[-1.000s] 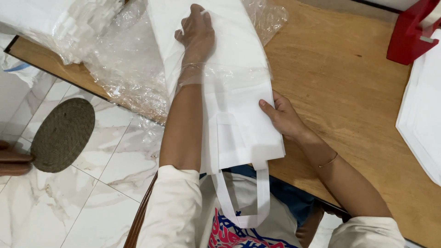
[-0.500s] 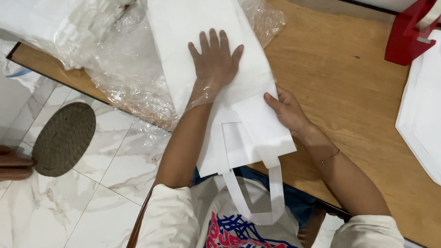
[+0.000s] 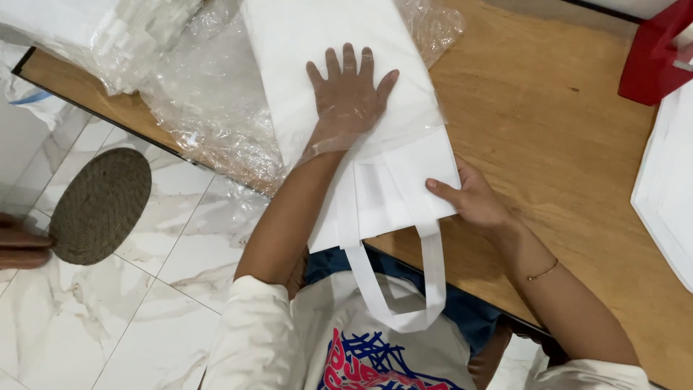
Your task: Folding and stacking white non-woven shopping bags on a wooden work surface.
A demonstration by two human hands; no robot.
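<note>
- Head view: a flat white non-woven fabric tote bag lies on the wooden tabletop, its near end at the table's front edge and its looped white carry handle hanging over that edge towards the person's lap.
- The far part of the bag sits inside a clear crinkled plastic sleeve, whose open mouth crosses the bag about halfway along.
- The left hand lies flat on the bag, palm down, fingers spread wide and gripping nothing; it appears to be under the clear film.
- The right hand holds the bag's near right corner, thumb on top of the fabric and the other fingers hidden beneath.
- The two hands are apart, left further up the bag, right at its near edge.
- A stack of white bags in plastic lies at the table's far left.
- A red plastic object stands at the far right, beside another flat white sheet.
- A round woven brown mat lies on the marble-tiled floor.
</note>
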